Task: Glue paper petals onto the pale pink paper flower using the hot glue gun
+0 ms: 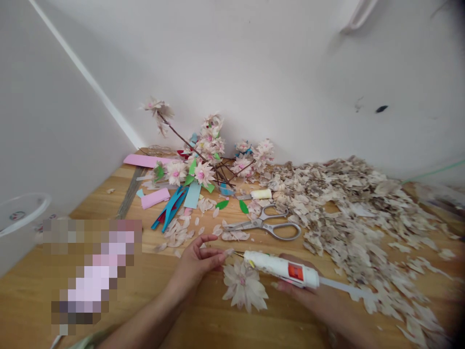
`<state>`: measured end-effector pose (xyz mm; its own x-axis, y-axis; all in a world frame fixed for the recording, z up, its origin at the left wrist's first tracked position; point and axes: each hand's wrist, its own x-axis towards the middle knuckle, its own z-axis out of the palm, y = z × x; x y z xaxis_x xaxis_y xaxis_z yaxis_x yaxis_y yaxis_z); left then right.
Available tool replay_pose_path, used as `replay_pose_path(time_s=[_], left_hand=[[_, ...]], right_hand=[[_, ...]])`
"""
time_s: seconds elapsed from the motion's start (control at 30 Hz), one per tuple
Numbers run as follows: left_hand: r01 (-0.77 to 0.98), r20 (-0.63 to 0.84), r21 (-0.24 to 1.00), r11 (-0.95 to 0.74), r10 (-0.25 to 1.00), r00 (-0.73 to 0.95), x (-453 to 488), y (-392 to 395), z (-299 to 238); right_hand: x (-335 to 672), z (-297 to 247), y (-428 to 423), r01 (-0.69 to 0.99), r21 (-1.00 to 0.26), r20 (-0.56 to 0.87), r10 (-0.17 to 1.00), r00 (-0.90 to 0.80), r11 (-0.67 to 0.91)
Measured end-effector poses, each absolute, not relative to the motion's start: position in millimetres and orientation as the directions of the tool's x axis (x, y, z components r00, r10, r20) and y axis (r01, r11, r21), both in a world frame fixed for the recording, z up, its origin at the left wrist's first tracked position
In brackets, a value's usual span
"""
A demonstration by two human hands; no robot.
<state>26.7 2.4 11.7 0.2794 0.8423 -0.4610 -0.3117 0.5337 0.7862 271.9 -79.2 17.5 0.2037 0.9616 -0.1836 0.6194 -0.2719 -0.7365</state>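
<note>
My right hand (308,295) is wrapped round a white glue gun (281,269) with a red label, its tip pointing left. My left hand (199,259) pinches a small pale petal (228,252) right at the gun's tip. Just below both hands a pale pink paper flower (244,287) lies on the wooden table (152,300).
Metal scissors (267,224) lie behind the hands. A big heap of dried petals (356,218) covers the right side. Finished flowers on stems (207,155), pink and blue paper strips (170,206), green leaves and wires sit at the back by the wall. A white bowl (18,213) stands at the far left.
</note>
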Motion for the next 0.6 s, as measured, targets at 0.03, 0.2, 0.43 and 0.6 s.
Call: replay_pose_path(time_s=[0.03,0.2,0.43,0.6], left_hand=[[-0.312,-0.461,0.785,0.535,0.841,0.281,26.6,2.3,12.1],[-0.295,-0.470,0.786,0.543,0.835,0.286,27.9,1.6,16.7],[-0.264,-0.464,0.803,0.535,0.838,0.286,28.3,0.9,18.1],[-0.257,-0.461,0.808,0.530,0.841,0.284,27.8,2.1,17.0]], right_hand=[[272.4,19.1,-77.7,0.626,-0.739,-0.182,0.969,0.169,-0.248],[263.9,42.3,-68.4,0.615,-0.781,-0.150,0.989,-0.016,-0.108],[262.1,43.7,-70.7,0.629,-0.769,-0.139,0.990,0.005,-0.111],[270.6,19.2,-77.9,0.614,-0.762,-0.122,0.977,0.172,-0.204]])
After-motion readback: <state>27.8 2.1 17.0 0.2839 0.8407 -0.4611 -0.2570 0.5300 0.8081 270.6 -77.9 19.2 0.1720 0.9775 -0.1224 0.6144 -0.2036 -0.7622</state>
